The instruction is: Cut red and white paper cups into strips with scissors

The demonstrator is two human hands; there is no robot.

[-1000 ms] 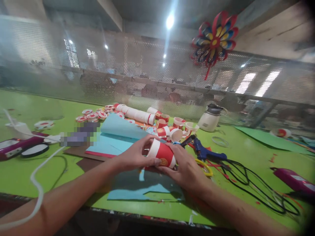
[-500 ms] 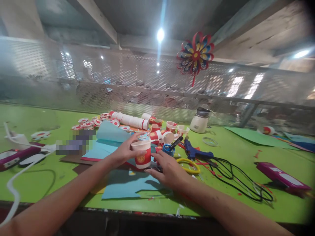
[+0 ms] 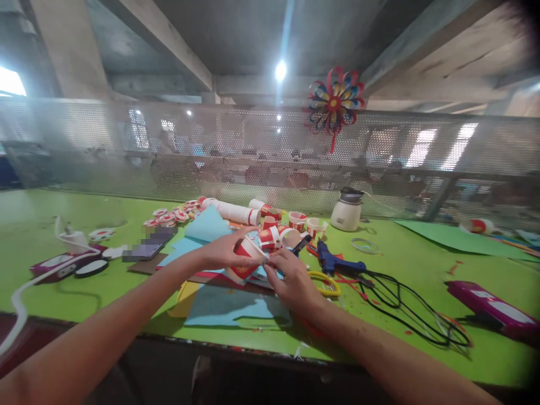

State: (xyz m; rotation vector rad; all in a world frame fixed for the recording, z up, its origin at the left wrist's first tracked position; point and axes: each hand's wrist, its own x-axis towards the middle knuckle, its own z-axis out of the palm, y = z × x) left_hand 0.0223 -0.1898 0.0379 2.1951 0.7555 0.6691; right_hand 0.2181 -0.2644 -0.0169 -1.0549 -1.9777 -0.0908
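Note:
A red and white paper cup (image 3: 241, 273) is tilted in my left hand (image 3: 223, 248), its thumb and fingers wrapped round it near the rim. My right hand (image 3: 292, 281) is beside the rim, fingers pinched together; what they hold, if anything, is too small and dim to make out. Below both hands lie light blue paper sheets (image 3: 232, 305) on the green table (image 3: 139, 301). Just beyond are more red and white cups (image 3: 269, 237), some lying on their sides. A black-handled tool (image 3: 301, 245) leans close behind my right hand.
To the right are a blue glue gun (image 3: 337, 261), its black cable (image 3: 405, 301), yellow-handled scissors (image 3: 328, 283) and a purple power strip (image 3: 493, 308). A stack of cups (image 3: 232, 211) and a white jug (image 3: 346, 211) stand farther back. A phone (image 3: 156, 243) lies left.
The cup has gone from upright to tilted in my left hand. My right hand has risen to its rim, and its fingers have closed. The view has shifted slightly.

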